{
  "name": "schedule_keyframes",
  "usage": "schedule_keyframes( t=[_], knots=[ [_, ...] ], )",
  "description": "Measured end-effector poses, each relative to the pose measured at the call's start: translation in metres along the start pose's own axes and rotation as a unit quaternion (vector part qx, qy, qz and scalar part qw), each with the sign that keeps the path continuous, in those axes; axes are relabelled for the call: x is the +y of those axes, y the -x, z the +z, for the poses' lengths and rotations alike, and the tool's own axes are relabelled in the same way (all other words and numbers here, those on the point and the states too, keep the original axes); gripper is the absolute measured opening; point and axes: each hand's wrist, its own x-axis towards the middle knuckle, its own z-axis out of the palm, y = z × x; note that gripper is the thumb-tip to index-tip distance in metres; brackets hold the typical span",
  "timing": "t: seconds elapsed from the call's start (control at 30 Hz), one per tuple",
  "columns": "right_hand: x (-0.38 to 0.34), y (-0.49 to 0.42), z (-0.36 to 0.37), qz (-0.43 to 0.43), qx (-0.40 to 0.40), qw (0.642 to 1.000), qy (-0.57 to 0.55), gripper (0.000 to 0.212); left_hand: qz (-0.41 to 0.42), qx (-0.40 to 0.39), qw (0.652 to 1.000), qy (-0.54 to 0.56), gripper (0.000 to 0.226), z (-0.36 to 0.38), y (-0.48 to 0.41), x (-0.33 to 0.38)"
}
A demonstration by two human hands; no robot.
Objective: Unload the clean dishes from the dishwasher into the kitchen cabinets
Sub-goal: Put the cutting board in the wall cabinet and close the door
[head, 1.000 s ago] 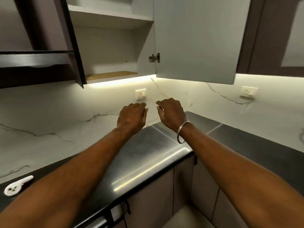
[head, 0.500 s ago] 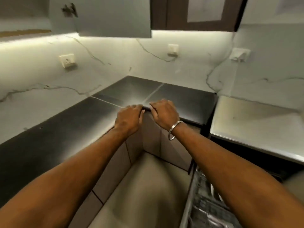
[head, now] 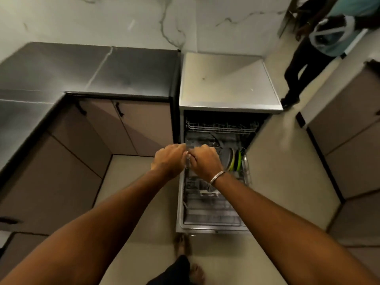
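Observation:
The dishwasher [head: 226,83] stands open with its door down and its lower rack [head: 213,214] pulled out over the door. Dark plates with green rims [head: 234,160] stand upright at the rack's right side, and a few pieces of cutlery lie near its middle. The upper wire rack [head: 222,127] shows at the mouth of the machine. My left hand [head: 168,161] and my right hand [head: 205,161] hover close together above the lower rack's far left part. Their fingers are loosely curled and I see nothing held in either.
A dark L-shaped counter [head: 123,68] runs left of the dishwasher, with beige lower cabinets [head: 127,124] beneath. Another person [head: 308,58] stands at the top right on the floor. More cabinets [head: 349,140] line the right side. My bare feet [head: 181,243] are near the door's front edge.
My view swung right and down, from the open upper cabinet and counter to the open dishwasher. Both hands stayed close together and came down with it, now above the lower rack.

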Motion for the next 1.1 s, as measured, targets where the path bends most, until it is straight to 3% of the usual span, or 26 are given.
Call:
schedule_keyframes(
  t=[0.13,0.27,0.43,0.53,0.7,0.87,1.1],
  knots=[
    [0.063,0.028,0.019,0.092,-0.021,0.996,-0.001,0.037,0.03,-0.08,0.996,0.034,0.02,0.059,-0.028,0.021],
    [0.125,0.054,0.052,0.169,-0.083,0.982,0.014,0.024,0.045,-0.153,0.986,0.052,0.028,0.117,-0.049,0.036],
    [0.171,0.086,0.113,0.213,-0.125,0.969,-0.014,0.033,0.048,-0.229,0.971,0.052,0.024,0.206,-0.057,0.038],
    [0.192,0.101,0.154,0.232,-0.147,0.961,-0.026,0.033,0.031,-0.272,0.961,0.047,0.033,0.258,-0.064,0.036],
    [0.235,0.115,0.233,0.273,-0.16,0.946,-0.078,0.038,0.007,-0.296,0.954,0.046,0.041,0.343,-0.083,0.03],
    [0.28,0.129,0.314,0.26,-0.178,0.946,-0.079,0.034,-0.033,-0.303,0.95,0.063,0.044,0.435,-0.095,0.015],
    [0.322,0.147,0.414,0.245,-0.22,0.94,-0.084,0.031,-0.04,-0.326,0.943,0.052,0.028,0.549,-0.091,-0.006]
  ],
)
